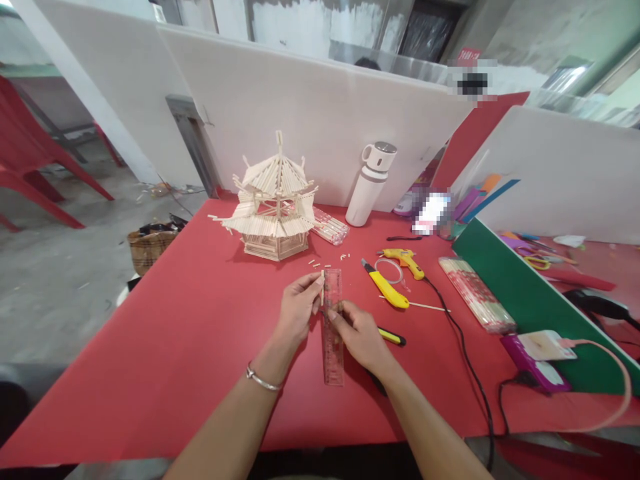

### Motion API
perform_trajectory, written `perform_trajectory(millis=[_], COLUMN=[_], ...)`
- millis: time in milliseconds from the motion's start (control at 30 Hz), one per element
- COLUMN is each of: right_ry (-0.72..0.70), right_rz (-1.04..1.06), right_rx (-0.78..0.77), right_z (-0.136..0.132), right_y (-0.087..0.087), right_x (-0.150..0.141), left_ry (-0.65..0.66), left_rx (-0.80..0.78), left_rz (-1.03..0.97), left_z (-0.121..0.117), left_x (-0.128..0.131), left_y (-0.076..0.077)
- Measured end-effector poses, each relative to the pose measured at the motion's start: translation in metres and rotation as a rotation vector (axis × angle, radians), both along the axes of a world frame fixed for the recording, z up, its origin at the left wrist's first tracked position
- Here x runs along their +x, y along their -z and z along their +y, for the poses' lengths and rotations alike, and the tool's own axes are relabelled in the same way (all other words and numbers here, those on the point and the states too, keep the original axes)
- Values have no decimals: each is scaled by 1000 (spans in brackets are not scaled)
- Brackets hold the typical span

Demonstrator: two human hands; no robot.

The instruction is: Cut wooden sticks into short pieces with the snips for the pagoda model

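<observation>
My left hand [299, 307] pinches a thin wooden stick [323, 278] and holds it against the left edge of a clear ruler [333, 327] lying flat on the red table [175, 333]. My right hand [357, 333] rests on the ruler's middle, fingers curled round a yellow-and-black pen [393, 337] whose tip touches the stick. A pagoda model [274, 203] made of sticks stands just beyond the ruler. Several short stick pieces [327, 260] lie between the model and my hands.
A yellow utility knife [385, 285], a tape roll [390, 270] and a yellow glue gun [404, 259] with its black cord lie to the right. Two packs of sticks [477, 293] [330, 227], a white bottle [370, 183], a green board [530, 300] and white partitions [310, 113] surround the table.
</observation>
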State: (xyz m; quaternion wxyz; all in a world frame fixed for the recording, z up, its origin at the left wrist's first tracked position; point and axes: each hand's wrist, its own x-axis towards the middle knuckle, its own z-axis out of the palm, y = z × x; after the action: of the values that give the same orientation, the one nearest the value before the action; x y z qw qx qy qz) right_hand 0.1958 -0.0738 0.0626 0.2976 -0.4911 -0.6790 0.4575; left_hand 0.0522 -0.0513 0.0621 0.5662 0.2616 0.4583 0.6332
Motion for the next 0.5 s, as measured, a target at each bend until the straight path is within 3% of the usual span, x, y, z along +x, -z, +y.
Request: perform_trajectory(millis=[300,400,500], right_ry=[7,-5,-41], right_rz=[-29,-50,-175], right_rx=[31,41,53], right_z=[-3,-1,4], right_y=[4,-9,-27], right_x=[0,7,34], left_ry=[4,-12,-38], left_rx=[-25,-46,-68], left_rz=[-3,10,13], left_z=[-1,0,0], left_x=[-1,-1,-2], left_y=[0,0,-3])
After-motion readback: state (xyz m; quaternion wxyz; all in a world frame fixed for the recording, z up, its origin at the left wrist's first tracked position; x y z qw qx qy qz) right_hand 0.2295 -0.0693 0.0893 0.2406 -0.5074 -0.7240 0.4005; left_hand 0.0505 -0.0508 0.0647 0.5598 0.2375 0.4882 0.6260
